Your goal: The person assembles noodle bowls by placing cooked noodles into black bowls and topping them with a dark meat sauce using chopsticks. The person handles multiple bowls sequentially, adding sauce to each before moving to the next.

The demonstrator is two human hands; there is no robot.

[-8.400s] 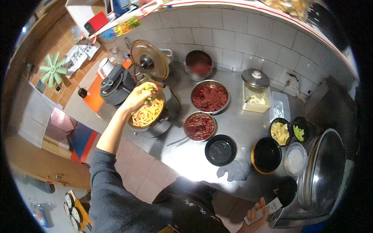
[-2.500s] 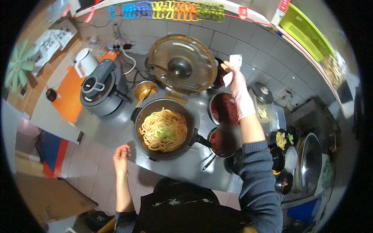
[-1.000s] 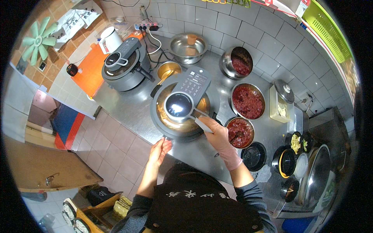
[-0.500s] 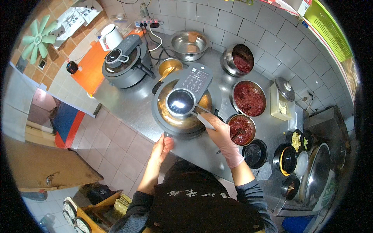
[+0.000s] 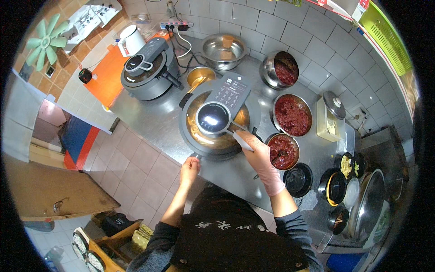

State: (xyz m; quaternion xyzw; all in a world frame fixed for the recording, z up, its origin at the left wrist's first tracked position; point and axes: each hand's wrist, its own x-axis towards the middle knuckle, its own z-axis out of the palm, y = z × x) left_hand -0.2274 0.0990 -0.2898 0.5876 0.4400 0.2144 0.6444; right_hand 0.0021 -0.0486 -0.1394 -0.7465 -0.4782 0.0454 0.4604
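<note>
A large grey electric cooker stands on the steel counter in front of me, its glass lid on top and a control panel across the lid. My right hand, in a thin clear glove, is closed around the grey lid handle that slants toward me. At the cooker's near edge, my left hand is bare, its fingers curled around a small dark grip; part of that grip is hidden. Just right of the cooker is a steel bowl of dark red paste with a spoon in it.
Two more bowls of red paste stand behind on the right. A second cooker, a brass-coloured pot and a steel basin line the back left. Black bowls and a lidded container sit at right.
My left hand has gone from partly spread fingers to curled ones at the cooker's near edge. My right hand keeps its hold on the lid handle. The whole view has shifted slightly.
</note>
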